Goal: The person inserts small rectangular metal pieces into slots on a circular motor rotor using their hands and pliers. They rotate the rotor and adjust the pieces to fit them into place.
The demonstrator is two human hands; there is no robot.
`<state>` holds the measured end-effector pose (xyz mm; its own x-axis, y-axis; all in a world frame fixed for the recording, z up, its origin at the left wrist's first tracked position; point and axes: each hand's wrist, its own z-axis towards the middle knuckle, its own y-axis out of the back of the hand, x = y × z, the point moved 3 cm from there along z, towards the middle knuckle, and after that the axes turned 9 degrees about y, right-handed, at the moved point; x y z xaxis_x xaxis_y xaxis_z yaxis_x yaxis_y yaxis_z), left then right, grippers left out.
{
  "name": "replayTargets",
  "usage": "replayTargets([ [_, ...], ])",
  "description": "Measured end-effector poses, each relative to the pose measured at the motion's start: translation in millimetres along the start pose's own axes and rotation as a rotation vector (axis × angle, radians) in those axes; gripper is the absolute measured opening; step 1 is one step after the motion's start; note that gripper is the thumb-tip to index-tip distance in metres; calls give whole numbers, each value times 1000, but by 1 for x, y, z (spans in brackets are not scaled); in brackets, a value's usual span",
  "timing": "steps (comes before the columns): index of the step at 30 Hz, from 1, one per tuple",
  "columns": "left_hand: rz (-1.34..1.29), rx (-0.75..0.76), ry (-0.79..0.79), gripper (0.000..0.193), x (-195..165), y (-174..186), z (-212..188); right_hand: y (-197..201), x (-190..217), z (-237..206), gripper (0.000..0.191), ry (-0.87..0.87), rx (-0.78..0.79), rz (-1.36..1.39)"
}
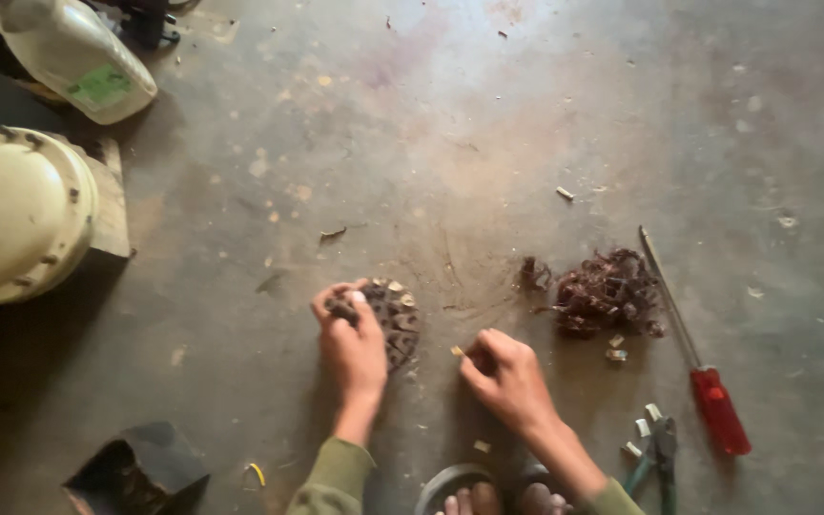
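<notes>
The left hand [353, 336] rests on a round slotted core [395, 319] lying on the floor [488, 124]. Just right of it sits the right hand [505, 375]. Beyond the right hand, farther right, lies a wire tangle [606, 291], with a screwdriver [693, 345] beside it and pliers [658, 448] nearer the person. Far left of the left hand stands a motor housing [19, 215], a jug [76, 55] behind it.

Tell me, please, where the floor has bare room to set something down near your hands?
Bare floor lies beyond the wire tangle, and right of the red screwdriver. It is crowded around the left hand on the round core, the right hand and the pliers.
</notes>
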<state>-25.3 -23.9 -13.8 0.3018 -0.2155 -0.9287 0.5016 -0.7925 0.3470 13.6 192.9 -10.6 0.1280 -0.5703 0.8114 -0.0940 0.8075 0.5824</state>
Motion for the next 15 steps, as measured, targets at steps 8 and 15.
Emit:
replayTargets([
  [8,170,-119,-268,56,-29,25,-1,113,8,-68,57,-396,125,-514],
  [15,910,362,-755,61,-61,64,-127,35,125,-70,51,763,301,-553],
])
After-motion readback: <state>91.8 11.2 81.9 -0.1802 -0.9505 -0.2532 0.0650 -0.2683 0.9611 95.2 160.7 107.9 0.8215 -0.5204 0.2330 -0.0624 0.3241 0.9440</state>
